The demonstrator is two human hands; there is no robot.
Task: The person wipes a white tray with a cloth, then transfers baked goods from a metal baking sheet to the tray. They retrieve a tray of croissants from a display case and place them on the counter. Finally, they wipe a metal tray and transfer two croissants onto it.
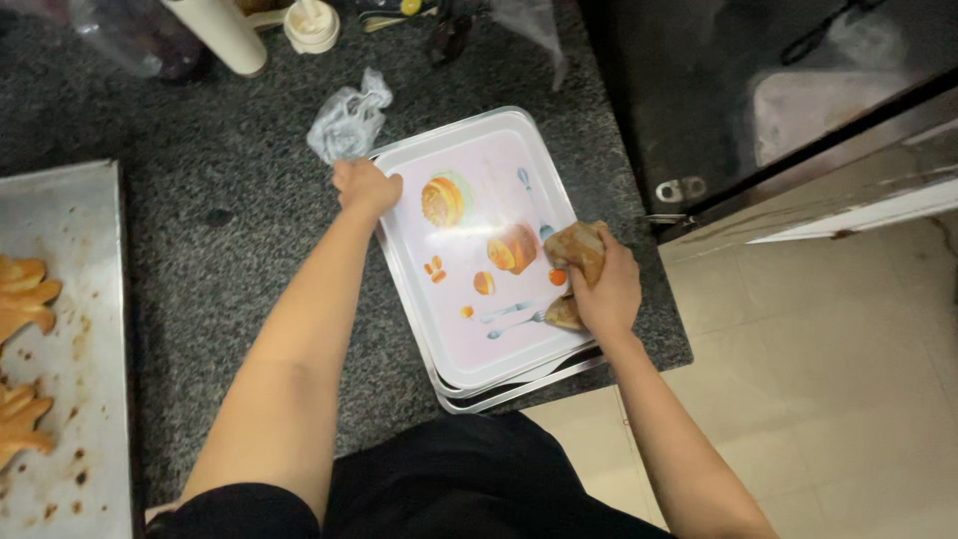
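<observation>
While the left hand closes on the far left corner of the top tray and pins it in place, the right hand grips a crumpled brown cloth and presses it onto the tray's right side. This pale tray, printed with pictures of baked goods, sits uppermost on a stack of trays near the front edge of a dark speckled counter. Judged from the cloth's position, the right side is being wiped; the printed surface shows no visible residue, so I cannot tell how much wiping remains. A crumpled clear plastic bag lies just beyond the left hand. A metal sheet with browned pastry pieces stands well apart at the left.
</observation>
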